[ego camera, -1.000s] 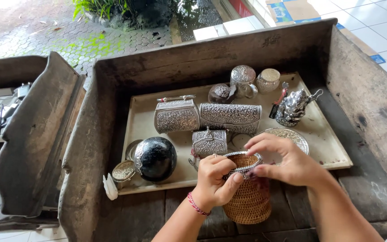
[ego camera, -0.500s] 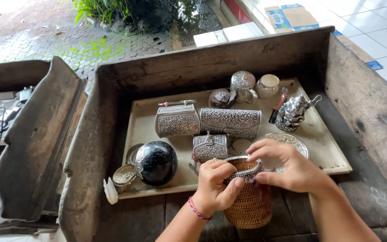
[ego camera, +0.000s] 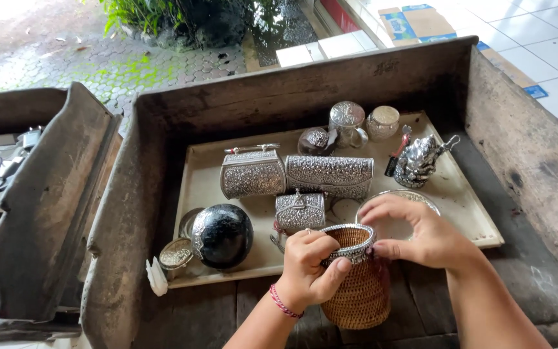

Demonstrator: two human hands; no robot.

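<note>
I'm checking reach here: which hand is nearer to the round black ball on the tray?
Left. The left hand grips the woven basket's rim just right of the black ball; the right hand holds the rim's far side, farther away.

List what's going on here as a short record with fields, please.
Setting: weathered wooden trough holding a beige tray
Left hand: pinching the silver rim of a round woven rattan basket
Right hand: gripping the same rim, opposite side
On tray: embossed silver clutch purses, glossy black round box, silver figurine, small lidded jars
</note>
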